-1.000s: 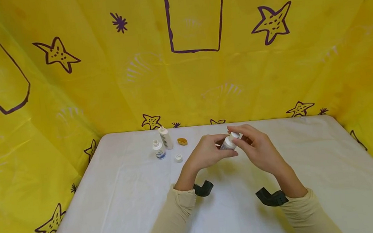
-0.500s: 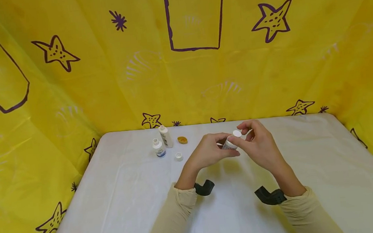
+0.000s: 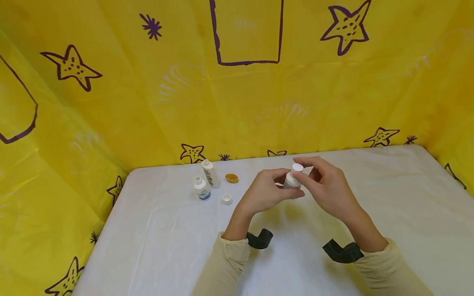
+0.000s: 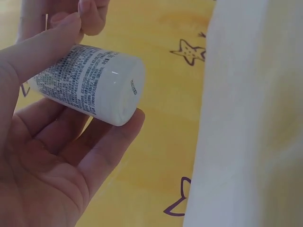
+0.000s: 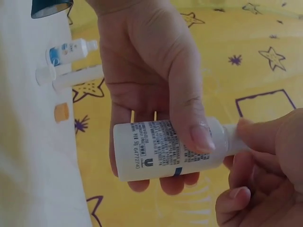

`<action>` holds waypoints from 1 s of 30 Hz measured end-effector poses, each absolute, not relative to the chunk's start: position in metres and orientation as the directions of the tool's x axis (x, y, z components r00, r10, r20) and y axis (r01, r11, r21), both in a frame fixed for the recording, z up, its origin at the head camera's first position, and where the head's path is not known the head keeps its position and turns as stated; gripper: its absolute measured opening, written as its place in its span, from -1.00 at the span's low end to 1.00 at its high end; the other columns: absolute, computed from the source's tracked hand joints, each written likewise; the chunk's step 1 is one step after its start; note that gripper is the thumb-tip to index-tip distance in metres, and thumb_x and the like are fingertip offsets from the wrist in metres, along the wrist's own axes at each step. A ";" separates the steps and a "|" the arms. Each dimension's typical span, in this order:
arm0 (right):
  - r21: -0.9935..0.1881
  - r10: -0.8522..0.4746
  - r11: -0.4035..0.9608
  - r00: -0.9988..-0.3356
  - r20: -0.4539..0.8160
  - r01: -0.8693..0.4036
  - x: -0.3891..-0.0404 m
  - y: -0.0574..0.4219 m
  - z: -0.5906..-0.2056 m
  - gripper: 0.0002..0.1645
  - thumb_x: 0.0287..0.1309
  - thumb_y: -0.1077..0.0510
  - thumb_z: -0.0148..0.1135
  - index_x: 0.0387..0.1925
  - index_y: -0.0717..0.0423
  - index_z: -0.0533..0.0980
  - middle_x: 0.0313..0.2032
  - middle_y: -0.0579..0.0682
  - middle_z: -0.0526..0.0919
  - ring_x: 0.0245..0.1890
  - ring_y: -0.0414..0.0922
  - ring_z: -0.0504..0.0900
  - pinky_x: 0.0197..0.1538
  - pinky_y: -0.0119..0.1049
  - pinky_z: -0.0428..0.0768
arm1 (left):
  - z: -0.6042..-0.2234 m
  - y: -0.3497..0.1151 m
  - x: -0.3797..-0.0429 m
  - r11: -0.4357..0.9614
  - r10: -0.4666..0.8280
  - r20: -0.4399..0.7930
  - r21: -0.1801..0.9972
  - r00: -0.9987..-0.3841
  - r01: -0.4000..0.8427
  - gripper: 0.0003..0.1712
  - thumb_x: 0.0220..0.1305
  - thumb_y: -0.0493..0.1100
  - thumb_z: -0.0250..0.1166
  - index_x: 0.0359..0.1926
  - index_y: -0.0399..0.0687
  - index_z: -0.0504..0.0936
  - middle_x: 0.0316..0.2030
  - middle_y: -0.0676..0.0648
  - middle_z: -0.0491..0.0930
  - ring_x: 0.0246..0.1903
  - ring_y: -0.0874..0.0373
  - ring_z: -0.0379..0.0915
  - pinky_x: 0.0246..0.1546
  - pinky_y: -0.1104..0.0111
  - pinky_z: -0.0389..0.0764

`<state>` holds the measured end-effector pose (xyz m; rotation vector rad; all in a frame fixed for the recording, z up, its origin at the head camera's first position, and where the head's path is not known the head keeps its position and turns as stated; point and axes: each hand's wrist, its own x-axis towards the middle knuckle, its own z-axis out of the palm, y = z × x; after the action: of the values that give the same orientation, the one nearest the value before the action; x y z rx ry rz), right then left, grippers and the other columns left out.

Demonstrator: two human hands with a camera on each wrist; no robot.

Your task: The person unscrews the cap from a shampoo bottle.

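My left hand (image 3: pixel 263 194) holds a small white bottle (image 5: pixel 151 149) around its body, tilted, above the table. Dense dark print covers the side of the bottle seen in the right wrist view, and its base faces the camera in the left wrist view. With thumb and fingers, my right hand (image 3: pixel 331 189) pinches the white cap (image 3: pixel 297 167) at the bottle's neck. Left of the hands stand a white bottle with a blue label (image 3: pixel 202 190), its neck uncapped, and a taller white bottle (image 3: pixel 211 174). Nearby lies a loose white cap (image 3: pixel 226 199).
A small orange-yellow piece (image 3: pixel 232 178) lies beside the taller bottle, near the back edge of the white table (image 3: pixel 165 250). Yellow cloth (image 3: pixel 190 109) with purple drawings encloses the back and sides. Dark curved mounts (image 3: pixel 343 252) sit on both wrists.
My right fingers spread and shifted at the cap half a second ago, and now they are closed around it again. The left hand and the standing bottles stay in place.
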<state>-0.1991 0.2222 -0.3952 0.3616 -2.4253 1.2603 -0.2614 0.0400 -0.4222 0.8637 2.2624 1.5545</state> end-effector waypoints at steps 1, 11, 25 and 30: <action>-0.724 -0.067 0.558 -0.892 0.448 -0.405 -0.198 0.223 -0.395 -0.58 0.31 0.24 0.33 0.19 0.12 0.60 -0.38 0.04 0.61 -0.55 -0.23 0.37 -0.50 -0.42 0.41 | -0.422 0.040 -0.262 0.243 0.605 0.113 0.916 -0.788 0.318 -0.54 0.14 0.02 0.55 0.08 0.19 0.72 -0.10 0.09 0.76 -0.09 0.08 0.68 -0.22 0.39 0.67; -0.742 -0.143 0.506 -0.891 0.432 -0.441 -0.195 0.231 -0.389 -0.31 0.32 0.21 0.33 0.44 0.02 0.37 0.16 0.08 0.62 -0.56 -0.23 0.43 -0.49 -0.41 0.43 | -0.418 0.040 -0.259 0.173 0.619 0.119 0.944 -0.776 0.282 -0.57 0.15 -0.04 0.55 0.07 0.18 0.72 -0.11 0.10 0.75 -0.14 0.22 0.67 -0.16 0.35 0.68; -0.766 -0.020 0.520 -0.902 0.431 -0.378 -0.194 0.229 -0.387 -0.60 0.04 0.15 0.59 -0.16 0.09 0.54 -0.43 0.00 0.46 -0.56 -0.20 0.39 -0.53 -0.39 0.40 | -0.418 0.046 -0.254 0.136 0.659 0.110 0.955 -0.744 0.262 -0.61 0.11 -0.08 0.58 0.00 0.22 0.74 -0.13 0.15 0.76 -0.19 0.25 0.74 -0.16 0.35 0.71; -0.742 -0.049 0.521 -0.882 0.468 -0.423 -0.194 0.229 -0.388 -0.68 0.13 0.20 0.51 -0.09 0.08 0.61 -0.33 -0.05 0.55 -0.55 -0.24 0.41 -0.51 -0.42 0.43 | -0.418 0.045 -0.254 0.143 0.659 0.116 0.951 -0.743 0.274 -0.61 0.12 -0.07 0.57 0.01 0.20 0.73 -0.13 0.11 0.76 -0.21 0.22 0.74 -0.17 0.34 0.71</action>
<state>-0.1938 0.2289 -0.3883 0.3887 -2.3746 1.3131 -0.2544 0.0447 -0.4178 0.9007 2.0967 1.6303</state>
